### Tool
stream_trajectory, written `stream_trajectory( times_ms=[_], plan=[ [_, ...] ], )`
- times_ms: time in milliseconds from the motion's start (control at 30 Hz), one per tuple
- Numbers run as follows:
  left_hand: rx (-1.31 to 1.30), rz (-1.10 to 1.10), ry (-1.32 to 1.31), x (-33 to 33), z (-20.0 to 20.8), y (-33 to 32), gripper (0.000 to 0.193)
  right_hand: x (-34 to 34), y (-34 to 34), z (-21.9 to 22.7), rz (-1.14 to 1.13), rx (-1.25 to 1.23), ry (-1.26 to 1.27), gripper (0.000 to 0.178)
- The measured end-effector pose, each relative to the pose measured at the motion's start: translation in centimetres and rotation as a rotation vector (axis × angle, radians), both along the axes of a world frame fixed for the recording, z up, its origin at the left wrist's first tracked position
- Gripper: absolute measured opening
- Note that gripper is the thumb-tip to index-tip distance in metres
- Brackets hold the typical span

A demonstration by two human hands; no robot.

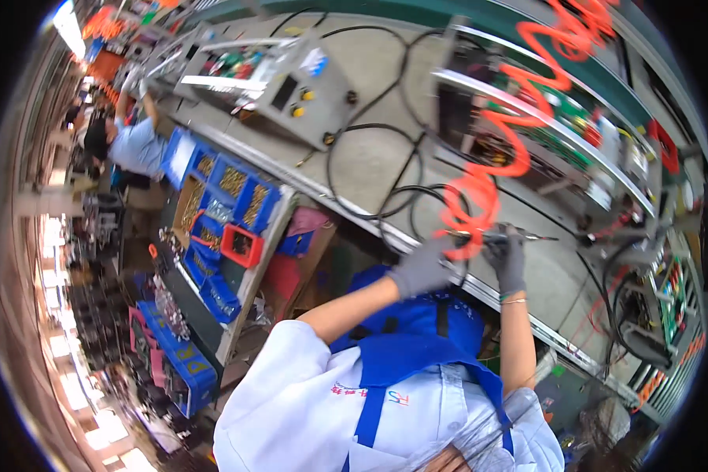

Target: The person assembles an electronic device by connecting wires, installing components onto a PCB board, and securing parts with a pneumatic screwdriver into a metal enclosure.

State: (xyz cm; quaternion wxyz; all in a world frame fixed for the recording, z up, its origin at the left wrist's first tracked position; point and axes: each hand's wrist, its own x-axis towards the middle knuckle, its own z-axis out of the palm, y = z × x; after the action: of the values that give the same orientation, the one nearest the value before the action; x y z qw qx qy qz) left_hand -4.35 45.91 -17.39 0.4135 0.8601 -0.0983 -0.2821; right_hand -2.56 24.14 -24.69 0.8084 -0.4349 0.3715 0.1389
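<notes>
Both my hands wear grey gloves and meet on a slim air-driven screwdriver [502, 235] held over the grey bench top [370, 157]. My left hand [419, 268] grips the tool's near end, where an orange coiled hose [480, 185] joins it. My right hand [511, 260] closes around the tool's middle, and its thin tip points right. The hose curls up and away to the top right. My white shirt and blue apron [405, 354] fill the lower middle of the view.
A grey control box [299, 86] with yellow buttons and black cables [374, 169] lie on the bench. Metal-framed units [558, 126] stand at the right. Blue bins [228, 189] of brass parts and a red bin [241, 245] sit at the left. Another person [134, 145] works at the far left.
</notes>
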Motion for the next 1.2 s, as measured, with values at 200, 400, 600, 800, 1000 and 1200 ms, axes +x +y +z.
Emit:
stream_trajectory(
  times_ms=[200,400,600,800,1000,1200],
  plan=[
    [-0.367,-0.185,-0.605,-4.2,6.5,6.4,0.059,1.8,4.8,-2.8,0.050,0.171,-0.206,0.028],
    [0.537,0.506,-0.389,2.0,4.2,35.9,0.017,-8.5,8.4,1.2,0.145,-0.147,-0.137,0.025],
    [0.747,0.284,-0.159,1.2,-2.8,47.3,0.022,-11.8,11.3,5.6,-0.026,-0.327,-0.078,0.022],
    [0.744,0.267,-0.223,0.5,-2.0,47.6,0.016,-12.9,12.1,9.3,-0.490,0.141,-0.202,0.023],
    [0.624,0.367,-0.019,1.6,-5.2,48.9,0.021,-15.3,7.8,11.9,-0.573,0.064,-0.104,0.023],
    [0.818,0.306,-0.154,1.5,-4.7,51.6,0.016,-19.3,2.3,6.6,-0.414,-0.223,-0.184,0.030]
  ],
)
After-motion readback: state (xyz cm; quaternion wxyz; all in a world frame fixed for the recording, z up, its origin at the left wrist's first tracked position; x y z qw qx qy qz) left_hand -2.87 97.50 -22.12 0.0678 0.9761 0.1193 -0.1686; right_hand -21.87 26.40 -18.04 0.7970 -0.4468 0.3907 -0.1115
